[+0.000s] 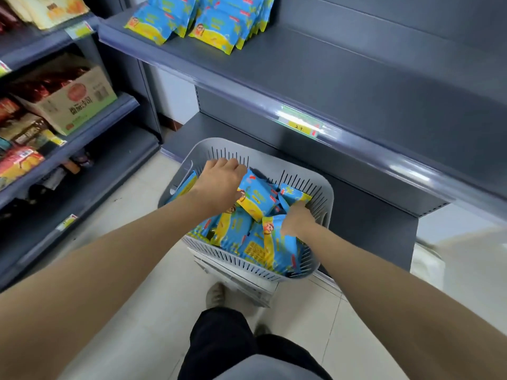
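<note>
At the left edge of the frame stand dark shelves [82, 141] stocked with snack bags, and on the middle one sits an open box [82, 105] of red packs. Top centre, on a grey shelf [356, 78], two rows of blue and yellow bags [216, 28] lean near its front edge.

Below, in the middle of the frame, the left grip [222, 179] hangs over the far left part of a grey slotted basket [208, 146]. Its knuckles face up and its fingers bend down onto the packets [258, 198] there. The fingertips are hidden behind the hand, so I cannot tell whether it holds one. The basket is heaped with these blue and yellow packets, lying crosswise and on edge. It sits just in front of the lowest shelf, raised on something pale that is too blurred to name. Beneath it, at bottom centre, a shoe [215, 294] stands on the tiled floor [131, 270].

Right of centre, the right grip [297, 220] is pushed in among the packets by the basket's right wall. Its fingers point toward the far corner and touch a packet standing there. Other packets cover the tips, so I cannot tell if it is closed on anything.

Further right, a green and yellow price tag [300, 124] sits in the grey shelf's front rail
</note>
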`<state>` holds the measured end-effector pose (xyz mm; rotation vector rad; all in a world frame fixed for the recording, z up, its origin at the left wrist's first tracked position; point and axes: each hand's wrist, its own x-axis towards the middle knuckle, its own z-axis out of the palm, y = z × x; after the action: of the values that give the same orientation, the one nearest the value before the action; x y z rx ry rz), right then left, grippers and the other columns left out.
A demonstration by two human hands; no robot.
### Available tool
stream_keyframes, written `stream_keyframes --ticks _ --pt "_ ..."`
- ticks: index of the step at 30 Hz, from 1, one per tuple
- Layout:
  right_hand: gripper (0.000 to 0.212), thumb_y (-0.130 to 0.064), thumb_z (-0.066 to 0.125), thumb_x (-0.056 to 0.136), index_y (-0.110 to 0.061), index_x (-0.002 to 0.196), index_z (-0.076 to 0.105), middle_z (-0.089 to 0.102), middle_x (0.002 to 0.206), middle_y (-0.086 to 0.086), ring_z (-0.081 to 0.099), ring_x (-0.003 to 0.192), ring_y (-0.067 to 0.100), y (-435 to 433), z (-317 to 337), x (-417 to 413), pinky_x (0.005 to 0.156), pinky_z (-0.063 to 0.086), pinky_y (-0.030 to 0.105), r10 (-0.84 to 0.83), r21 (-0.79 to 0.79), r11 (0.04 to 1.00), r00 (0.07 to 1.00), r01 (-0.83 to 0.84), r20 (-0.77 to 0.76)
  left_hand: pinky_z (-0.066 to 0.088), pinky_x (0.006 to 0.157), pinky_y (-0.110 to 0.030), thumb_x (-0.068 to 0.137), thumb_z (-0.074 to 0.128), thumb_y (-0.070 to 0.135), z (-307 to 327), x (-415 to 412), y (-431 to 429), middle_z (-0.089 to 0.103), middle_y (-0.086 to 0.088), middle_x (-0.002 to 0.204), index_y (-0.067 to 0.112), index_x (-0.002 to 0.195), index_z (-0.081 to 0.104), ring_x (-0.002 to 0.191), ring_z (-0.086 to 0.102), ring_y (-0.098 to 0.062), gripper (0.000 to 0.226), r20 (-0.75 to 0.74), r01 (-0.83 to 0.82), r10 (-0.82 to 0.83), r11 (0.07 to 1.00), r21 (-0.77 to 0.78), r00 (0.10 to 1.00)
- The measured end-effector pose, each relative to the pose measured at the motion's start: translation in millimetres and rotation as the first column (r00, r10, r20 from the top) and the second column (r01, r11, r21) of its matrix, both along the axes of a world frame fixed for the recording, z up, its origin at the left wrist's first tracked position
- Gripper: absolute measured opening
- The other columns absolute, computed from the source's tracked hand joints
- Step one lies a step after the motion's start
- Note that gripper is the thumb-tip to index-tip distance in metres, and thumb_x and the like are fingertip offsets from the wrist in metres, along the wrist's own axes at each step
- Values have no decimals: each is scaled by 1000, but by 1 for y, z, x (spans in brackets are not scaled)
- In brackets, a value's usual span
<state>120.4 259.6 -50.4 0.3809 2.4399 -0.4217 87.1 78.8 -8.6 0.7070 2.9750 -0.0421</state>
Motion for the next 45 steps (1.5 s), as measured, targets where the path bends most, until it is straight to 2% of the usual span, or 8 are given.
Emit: stream_keyframes --ticks 4,7,11,16,24,37,42,45 --pt "42 -7 49 87 -13 57 22 27 55 1 25 46 11 10 9 -21 40 20 20 23 -5 1000 999 -23 -23 30 100 -38 89 55 35 -27 -33 4 47 -7 127 14 131 41 119 44 -27 49 107 31 -25 998 -58 994" --pt "17 -6 48 89 2 74 51 41 62 7 37 51 15 18 38 -35 44 23 24 88 19 996 994 -87 -64 32 99 -38 87 57 29 -45 -55 12 46 -7 130 14 134 40 119 45 -28 52 176 79 -66 995 -68 982" --pt "36 -11 40 96 0 130 41 51 130 16 47 87 20 26 77 -50 49 29 21 179 18 984 982 -178 -60 34 100 -39 86 60 24 -65 -80 24 36 -7 143 15 140 34 126 40 -28 60 291 185 -161 981 -56 943" --pt "30 -14 40 96 -8 125 34 50 84 8 45 64 18 44 93 -63 54 34 28 128 -50 990 989 -132 -75 36 104 -40 84 62 29 -81 -95 35 29 -8 146 15 142 30 134 30 -28 69 330 282 -205 937 -207 922" --pt "57 -12 55 93 -34 136 25 59 114 12 65 100 30 62 92 -66 88 54 50 -200 -502 847 980 172 -2 38 94 -35 82 60 22 -82 -91 35 43 -9 128 14 125 52 120 40 -26 44 227 303 -246 915 -267 942" --pt "25 7 55 87 -17 92 55 58 87 7 58 73 20 49 170 -115 75 48 36 -547 -852 506 814 135 -196 38 71 -31 78 67 16 71 -86 -10 58 -5 101 13 96 56 94 54 -26 22 98 101 -122 975 199 988" --pt "94 12 65 72 -37 140 23 52 120 12 61 97 31 17 207 -168 85 53 49 -363 -656 755 836 6 -411 44 73 -36 75 71 11 128 -119 -39 49 -2 92 10 92 58 86 53 -26 22 -44 104 -95 944 314 995" --pt "71 1 72 72 -12 134 39 55 118 16 56 91 25 -17 226 -205 81 51 39 -178 -359 930 751 -83 -636 44 73 -37 74 72 12 147 -149 -63 52 1 91 13 89 57 86 52 -22 21 -115 114 -81 938 326 990"
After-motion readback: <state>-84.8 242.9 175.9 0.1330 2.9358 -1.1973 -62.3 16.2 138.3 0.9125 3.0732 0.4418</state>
